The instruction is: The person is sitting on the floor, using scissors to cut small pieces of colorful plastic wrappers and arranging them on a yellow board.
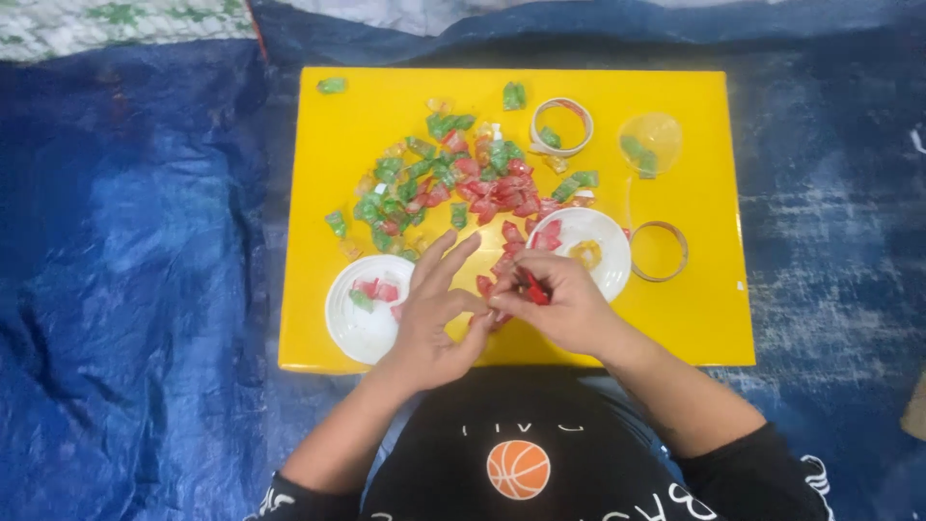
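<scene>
At the near edge of the flat yellow rectangular board [675, 318], at about six o'clock, the right hand [564, 307] pinches a small red crinkled wrapped sweet [533, 287] between thumb and fingertips, closed tight on it. The left hand [431, 314] touches the same piece with thumb and forefinger, its other fingers fanned open. Just beside it at eight o'clock, a round white plastic lid [359, 328] holds a few red pieces and a green one; a second white lid [603, 253] at four o'clock holds a yellowish piece and some red. Toward twelve o'clock a loose heap of red and green sweets [453, 178] lies unsorted, so most of the sorting appears left.
</scene>
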